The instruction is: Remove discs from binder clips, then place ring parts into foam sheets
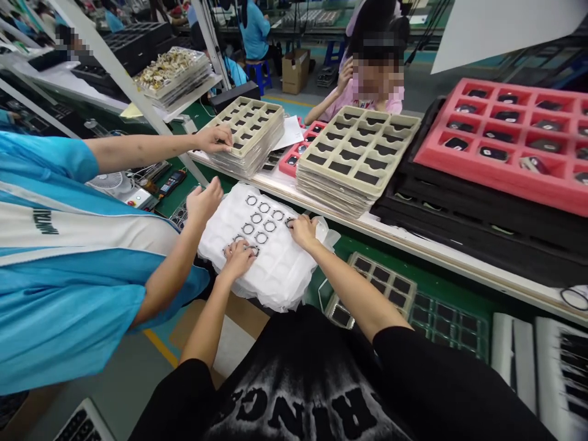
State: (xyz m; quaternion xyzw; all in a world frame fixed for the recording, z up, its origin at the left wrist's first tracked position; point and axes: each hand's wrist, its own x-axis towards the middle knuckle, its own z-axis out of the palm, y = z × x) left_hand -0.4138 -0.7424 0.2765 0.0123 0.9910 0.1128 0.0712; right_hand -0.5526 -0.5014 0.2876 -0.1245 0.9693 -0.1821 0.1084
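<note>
A white tray in thin wrapping [280, 269] lies before me, its shallow pockets showing through. Several thin black rings [261, 237] sit in rows on it. My right hand [304, 231] is at the tray's right side, fingertips closed on a black ring [290, 223] and partly covering it. At the near left, my left hand [237, 260] bends its fingers down around another black ring [254, 250], with more ring edges peeking out beside the fingers. Whether either ring is lifted off the tray I cannot tell.
A co-worker in a blue top [73, 245] stands close at my left, one hand [206, 199] near the tray. Stacked beige trays [358, 150] and a red foam tray [500, 135] line the shelf [413, 245]. Another person in pink sits across.
</note>
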